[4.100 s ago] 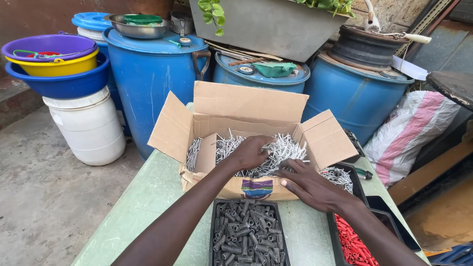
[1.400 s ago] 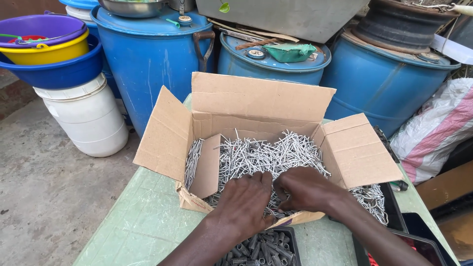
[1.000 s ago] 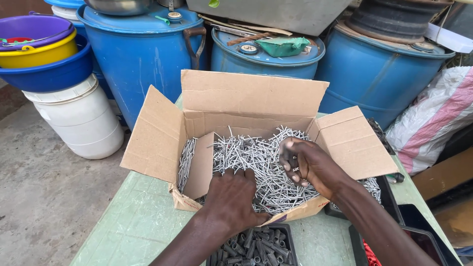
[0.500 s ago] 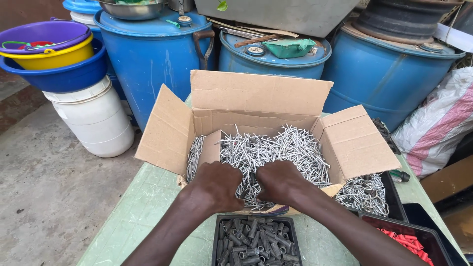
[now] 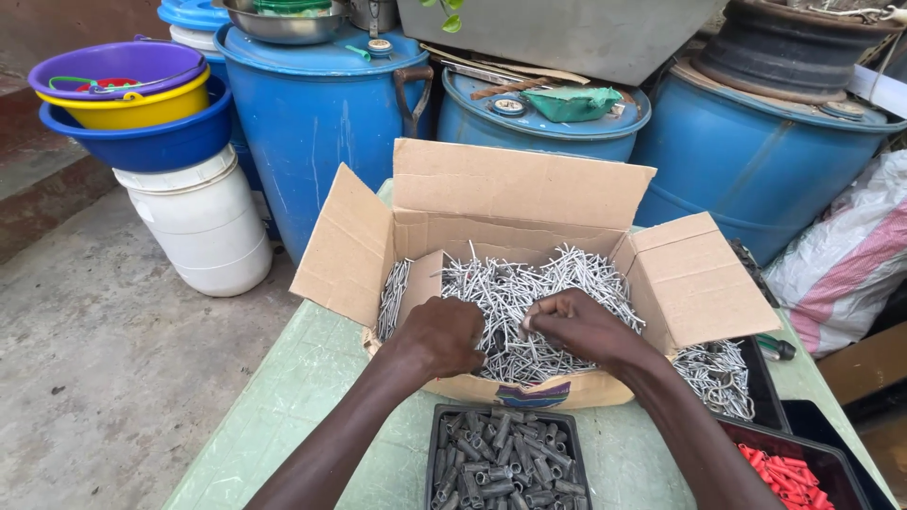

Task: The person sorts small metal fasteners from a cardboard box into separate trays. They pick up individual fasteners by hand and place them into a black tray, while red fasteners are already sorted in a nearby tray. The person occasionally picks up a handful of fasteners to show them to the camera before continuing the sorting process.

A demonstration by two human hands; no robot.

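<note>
A pale green table [image 5: 312, 397] is seen in front of several large blue barrels [image 5: 321, 123], beside which a white bucket [image 5: 203, 231] carries stacked blue, yellow and purple basins [image 5: 132, 94]. On the table an open cardboard box [image 5: 529, 227] is set, its flaps spread outward, and it is filled with a heap of silvery nails [image 5: 529, 293]. Both hands are placed inside the box at its near wall. The left hand [image 5: 444, 335] is curled into a loose fist on the nails; what it holds cannot be told. The right hand [image 5: 581, 326] is closed narrowly, with its fingertips [image 5: 531, 319] pinched on a few nails. Just in front of the box a black tray [image 5: 505, 463] of grey plugs [image 5: 501, 453] is seen, and to the right another tray with red plugs [image 5: 789, 472].
</note>
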